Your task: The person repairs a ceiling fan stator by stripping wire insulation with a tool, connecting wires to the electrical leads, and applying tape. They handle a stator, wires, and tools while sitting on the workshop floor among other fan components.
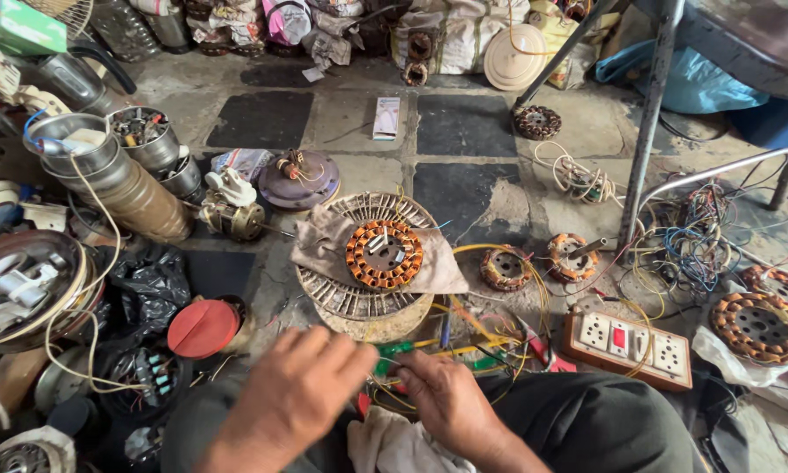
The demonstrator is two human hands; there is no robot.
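Note:
My left hand [302, 390] and my right hand [442, 394] meet low in the frame over my lap. Between their fingertips is a small green tool [394, 349], apparently a handle; both hands pinch it or the thin yellow wires [464, 346] beside it. Just beyond the hands stands an upturned round wire fan guard [341, 298] covered by a grey cloth [319, 245]. On the cloth lies a copper-wound fan stator [383, 254]. A pale rag [389, 447] rests on my knee.
More stators [504, 268] [572, 257] [759, 326] lie to the right with a wooden socket board [628, 344] and tangled wires [700, 245]. A red-lidded can [203, 328], metal cylinders [131, 188] and motor parts crowd the left. A metal stand leg [646, 131] rises at right.

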